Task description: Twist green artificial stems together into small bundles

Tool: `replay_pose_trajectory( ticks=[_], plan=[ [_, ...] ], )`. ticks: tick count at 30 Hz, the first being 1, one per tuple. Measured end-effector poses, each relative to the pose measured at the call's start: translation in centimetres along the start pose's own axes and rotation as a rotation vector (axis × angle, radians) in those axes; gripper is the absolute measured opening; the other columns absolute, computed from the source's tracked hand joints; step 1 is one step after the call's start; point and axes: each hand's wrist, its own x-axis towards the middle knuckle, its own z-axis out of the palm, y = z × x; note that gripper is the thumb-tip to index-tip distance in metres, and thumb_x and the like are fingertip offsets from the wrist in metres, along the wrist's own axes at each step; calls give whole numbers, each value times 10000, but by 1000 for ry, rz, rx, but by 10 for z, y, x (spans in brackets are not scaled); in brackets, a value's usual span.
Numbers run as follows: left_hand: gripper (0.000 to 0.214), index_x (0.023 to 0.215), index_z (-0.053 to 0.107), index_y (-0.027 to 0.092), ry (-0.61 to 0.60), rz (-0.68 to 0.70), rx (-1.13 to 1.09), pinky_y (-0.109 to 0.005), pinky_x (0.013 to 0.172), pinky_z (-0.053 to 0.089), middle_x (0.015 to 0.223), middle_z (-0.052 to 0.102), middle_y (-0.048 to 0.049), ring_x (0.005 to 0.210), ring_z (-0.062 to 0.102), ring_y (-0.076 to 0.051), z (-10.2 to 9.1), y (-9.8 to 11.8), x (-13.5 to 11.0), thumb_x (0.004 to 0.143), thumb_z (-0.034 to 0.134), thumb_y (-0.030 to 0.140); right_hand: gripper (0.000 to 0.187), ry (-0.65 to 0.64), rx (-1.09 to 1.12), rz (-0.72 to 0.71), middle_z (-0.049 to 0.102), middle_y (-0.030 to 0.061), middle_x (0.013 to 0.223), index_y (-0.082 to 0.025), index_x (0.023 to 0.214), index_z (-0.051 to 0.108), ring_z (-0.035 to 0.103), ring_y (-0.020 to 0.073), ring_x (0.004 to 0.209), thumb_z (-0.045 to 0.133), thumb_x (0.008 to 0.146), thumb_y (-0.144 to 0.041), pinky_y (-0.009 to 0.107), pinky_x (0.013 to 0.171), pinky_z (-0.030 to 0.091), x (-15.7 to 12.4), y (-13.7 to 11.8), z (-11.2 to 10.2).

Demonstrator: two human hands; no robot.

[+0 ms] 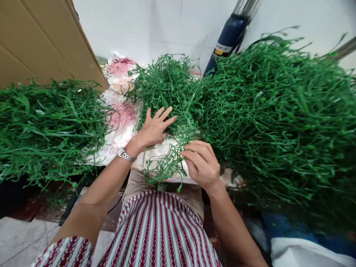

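My left hand point(155, 129), with a metal watch point(125, 154) on the wrist, lies palm down with fingers spread at the front edge of a middle heap of thin, curly green stems point(169, 81). To its right, the thumb and fingers of my right hand point(204, 163) pinch the edge of a small loose tuft of green stems point(167, 165). That tuft hangs over the table's front edge, close to my lap. The fingertips partly hide the exact stems in the pinch. A pale surface point(151, 154) shows between my hands.
A larger green heap point(283, 118) rises on the right, and another heap point(50, 129) lies on the left. A flowered cloth point(121, 115) covers the table. Behind stand a cardboard box point(50, 40) and a dark blue bottle point(226, 39), against a white wall point(133, 26).
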Motion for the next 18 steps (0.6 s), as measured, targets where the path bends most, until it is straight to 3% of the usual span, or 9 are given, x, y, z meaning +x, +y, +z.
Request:
replay_pose_trajectory(
  ticks=[2,4,6,7,10,12,15,18],
  plan=[
    [598,1345,383,268,47,17,-67,-595,1093,123,1509,255,-68,1382,216,-283,-11,0,-19,776,528,156,239,-23,-28,19,639,77,906,-178,901,616,580,205,944,548,744,-10,403,825,531,-4,4,5],
    [507,1295,447,262,174,8,-188,-533,1113,167,1464,348,-61,1354,290,-241,-24,5,-41,803,476,142,230,-44,-55,38,636,81,906,-170,897,622,571,205,947,542,748,-14,397,836,522,-5,7,8],
    [396,1231,508,231,327,-7,-370,-482,1103,246,1364,471,-79,1272,414,-218,-34,17,-63,838,465,211,215,-57,-84,56,633,88,896,-158,889,629,562,208,945,539,753,-20,391,833,515,-4,8,11],
    [384,1228,511,219,348,-18,-472,-463,1082,299,1304,520,-89,1225,460,-216,-37,26,-74,849,469,266,206,-61,-96,66,631,90,887,-153,884,632,561,209,940,536,756,-24,386,829,511,-3,8,12],
    [644,1330,414,199,160,10,-582,-452,1047,368,1310,515,-112,1224,452,-261,-29,56,-97,762,590,444,195,-68,-115,95,628,85,857,-149,883,642,565,199,903,532,767,-38,372,827,504,2,5,17],
    [635,1355,382,198,124,-94,-524,-427,1042,390,1336,491,-116,1227,452,-249,-14,68,-103,769,598,309,197,-76,-122,116,630,76,852,-157,888,645,568,194,884,534,770,-46,368,827,502,4,2,20],
    [496,1242,508,203,322,-216,-564,-354,990,454,1193,598,-87,1131,543,-181,6,66,-103,771,441,62,177,-91,-131,124,638,64,857,-172,878,644,574,189,860,545,775,-68,366,807,503,7,-1,21],
    [459,1051,621,192,519,-252,-594,-306,890,511,1005,670,-50,973,622,-153,0,48,-96,700,400,-5,129,-96,-140,103,649,54,838,-175,847,635,578,187,831,576,770,-89,362,794,501,13,-3,18]
  ],
)
